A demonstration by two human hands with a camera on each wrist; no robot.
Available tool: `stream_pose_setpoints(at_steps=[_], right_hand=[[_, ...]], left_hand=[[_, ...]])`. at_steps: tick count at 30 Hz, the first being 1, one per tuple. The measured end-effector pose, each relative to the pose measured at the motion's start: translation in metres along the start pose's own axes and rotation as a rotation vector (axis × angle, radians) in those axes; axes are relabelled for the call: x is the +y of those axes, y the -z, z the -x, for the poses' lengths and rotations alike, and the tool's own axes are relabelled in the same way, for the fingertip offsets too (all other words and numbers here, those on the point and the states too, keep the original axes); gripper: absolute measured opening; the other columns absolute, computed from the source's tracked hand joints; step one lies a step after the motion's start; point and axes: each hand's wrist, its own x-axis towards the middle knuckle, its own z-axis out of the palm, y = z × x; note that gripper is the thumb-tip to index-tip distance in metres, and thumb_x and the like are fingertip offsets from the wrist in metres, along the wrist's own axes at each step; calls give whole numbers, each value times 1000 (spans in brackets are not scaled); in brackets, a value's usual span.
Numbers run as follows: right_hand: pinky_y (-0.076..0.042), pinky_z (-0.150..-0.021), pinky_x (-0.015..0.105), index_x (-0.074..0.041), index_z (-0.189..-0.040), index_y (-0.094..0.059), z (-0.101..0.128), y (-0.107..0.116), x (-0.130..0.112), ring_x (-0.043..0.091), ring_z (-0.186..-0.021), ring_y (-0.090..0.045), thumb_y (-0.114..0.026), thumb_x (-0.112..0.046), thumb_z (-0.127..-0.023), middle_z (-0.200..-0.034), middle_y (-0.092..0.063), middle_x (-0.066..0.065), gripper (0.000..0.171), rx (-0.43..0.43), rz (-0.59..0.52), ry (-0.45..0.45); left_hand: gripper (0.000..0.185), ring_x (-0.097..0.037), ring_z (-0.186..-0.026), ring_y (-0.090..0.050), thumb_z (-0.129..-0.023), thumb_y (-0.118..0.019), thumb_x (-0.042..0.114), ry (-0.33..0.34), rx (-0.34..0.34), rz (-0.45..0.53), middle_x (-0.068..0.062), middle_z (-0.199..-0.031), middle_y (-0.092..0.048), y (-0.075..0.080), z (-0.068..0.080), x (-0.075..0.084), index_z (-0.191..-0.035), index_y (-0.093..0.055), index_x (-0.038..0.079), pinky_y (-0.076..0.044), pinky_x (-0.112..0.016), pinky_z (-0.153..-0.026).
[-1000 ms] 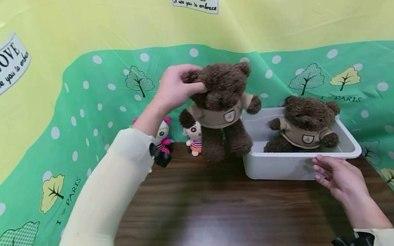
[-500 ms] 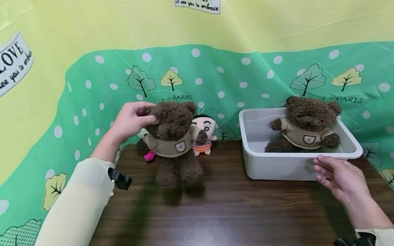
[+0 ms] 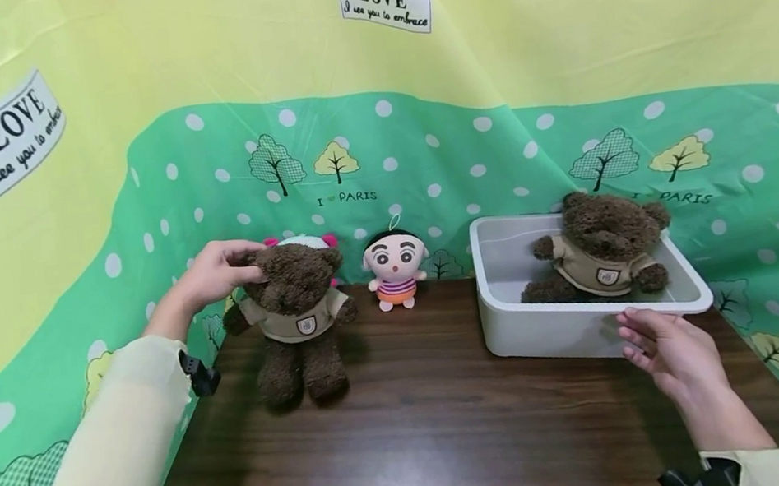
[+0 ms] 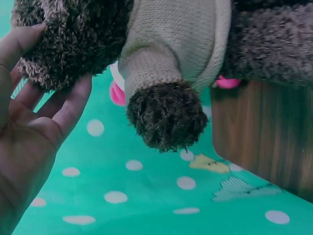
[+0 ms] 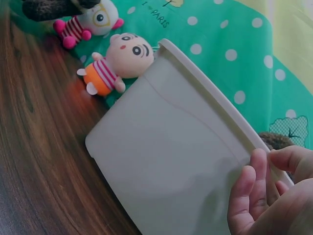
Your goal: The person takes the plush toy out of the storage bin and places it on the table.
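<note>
Left hand: a tan-sweatered dark-brown plush bear is pinched by the head between thumb and curled fingers.
Bear: held upright at left; whether the brown wooden table is touched by its feet cannot be told.
Right hand: at right, the near rim of a light-grey plastic bin is pinched between thumb and fingers.
Bin: a second brown plush bear is seated inside.

On the backdrop before me, white panels read "LOVE / I see you to embrace," and the green area "PARIS."
</note>
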Motion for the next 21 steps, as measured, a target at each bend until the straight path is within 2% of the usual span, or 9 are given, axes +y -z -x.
stream_pose_setpoints(at_steps=[2, 3, 5, 9, 10, 11, 12, 17, 21], right_hand=[[-56, -58, 32, -18, -87, -73, 0, -1, 0, 11, -71, -70, -77, -21, -84, -83, -75, -5, 6, 15, 3, -4], [-56, -58, 32, -18, -87, -73, -1, -1, 0, 11, -72, -70, -78, -22, -83, -83, -75, -5, 8, 22, 7, -6], [-56, -58, 32, -18, -87, -73, -1, -1, 0, 11, -72, -70, -77, -22, -84, -83, -75, -5, 7, 26, 8, -7], [-55, -58, 32, -18, -87, -74, -2, 0, 2, 10, -71, -69, -76, -23, -84, -83, -75, -5, 6, 30, 12, -7], [-55, -58, 32, -18, -87, -74, -2, 1, 3, 10, -71, -69, -76, -22, -84, -83, -75, -5, 5, 30, 11, -7], [-55, -58, 32, -18, -87, -74, -2, 1, 3, 10, -71, -69, -76, -22, -85, -83, -75, -5, 5, 32, 11, -8], [-55, -58, 32, -18, -87, -73, -2, 1, 4, 11, -72, -69, -77, -23, -84, -83, -75, -5, 7, 34, 14, -7], [-55, -58, 32, -18, -88, -73, -1, 1, 4, 11, -71, -69, -77, -22, -84, -83, -75, -5, 7, 36, 9, 3], [-55, -58, 32, -19, -88, -74, -1, 0, 2, 10, -72, -69, -77, -23, -84, -84, -75, -5, 7, 32, 12, 9]], left_hand=[[46, -16, -65, -51, -88, -69, 15, 4, -26, -16, -16, -116, -66, 3, 1, -8, -133, -59, 11, -46, -32, -60], [46, -14, -59, -47, -88, -69, 15, 9, -43, -21, -14, -101, -68, 3, 2, -11, -133, -59, 10, -45, -31, -58], [47, -15, -65, -49, -89, -68, 16, 4, -75, -51, -13, -110, -68, 3, 4, -17, -134, -58, 8, -45, -32, -64], [47, -25, -92, -60, -91, -66, 14, 7, -111, -78, -16, -123, -63, -3, 8, -28, -136, -55, 7, -49, -39, -78], [47, -30, -107, -58, -91, -65, 13, 1, -119, -89, -18, -137, -54, -5, 8, -31, -137, -54, 6, -49, -42, -84], [47, -34, -118, -53, -92, -64, 11, 2, -127, -94, -19, -139, -52, -6, 9, -33, -137, -53, 6, -48, -45, -88], [48, -36, -122, -51, -91, -64, 9, 3, -138, -96, -20, -139, -51, -7, 9, -35, -138, -52, 5, -48, -47, -91], [53, -39, -125, -46, -92, -61, 5, 21, -198, -142, -23, -141, -45, -12, 9, -44, -143, -45, 5, -46, -50, -93], [55, -45, -129, -41, -94, -60, 8, 31, -195, -226, -27, -143, -41, -14, 7, -48, -145, -39, 0, -42, -56, -98]])
